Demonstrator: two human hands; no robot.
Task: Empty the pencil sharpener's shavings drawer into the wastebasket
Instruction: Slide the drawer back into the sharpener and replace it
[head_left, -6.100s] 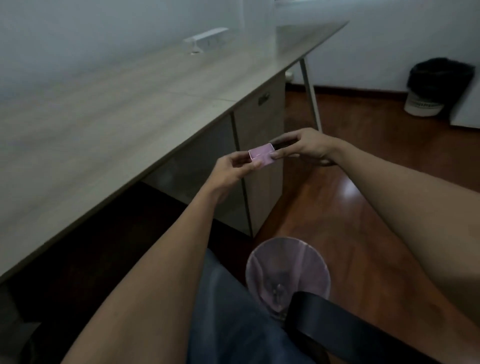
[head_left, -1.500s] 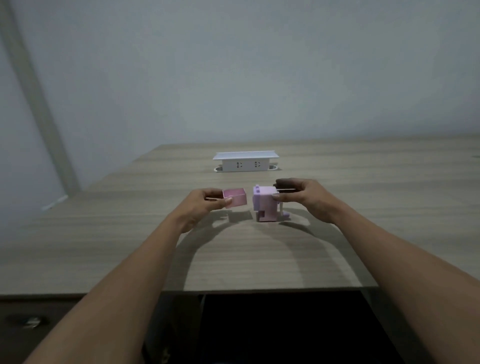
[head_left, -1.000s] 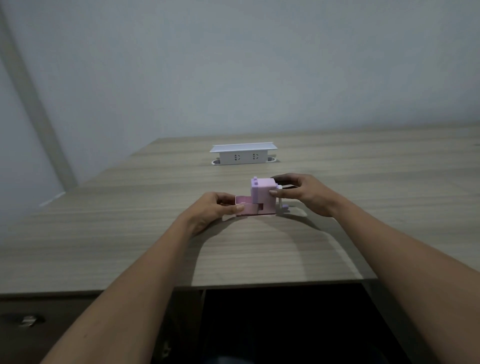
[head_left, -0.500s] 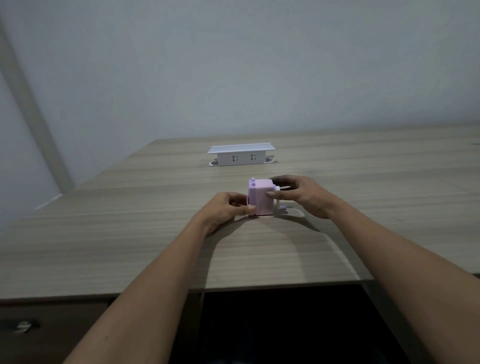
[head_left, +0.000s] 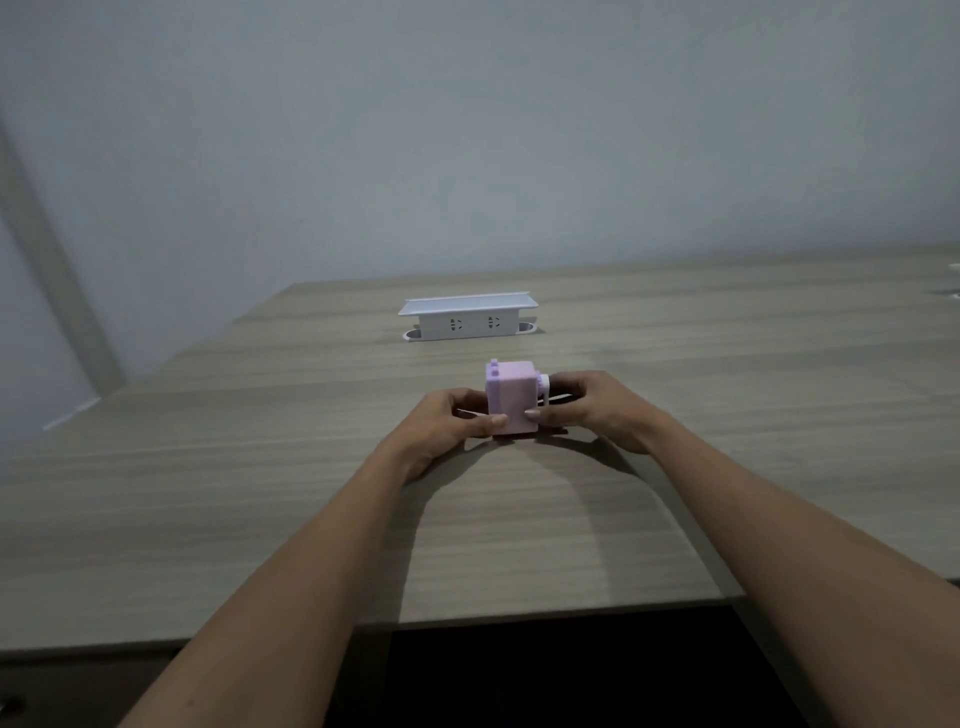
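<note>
A lilac boxy plastic pencil sharpener stands on a pale grey-brown wood-grain surface; behind it, a white rectangular socket box against a plain grey-blue wall.

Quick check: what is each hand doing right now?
Left hand: closed on the left side of the pink sharpener on the table.
Right hand: closed on its right side.
</note>
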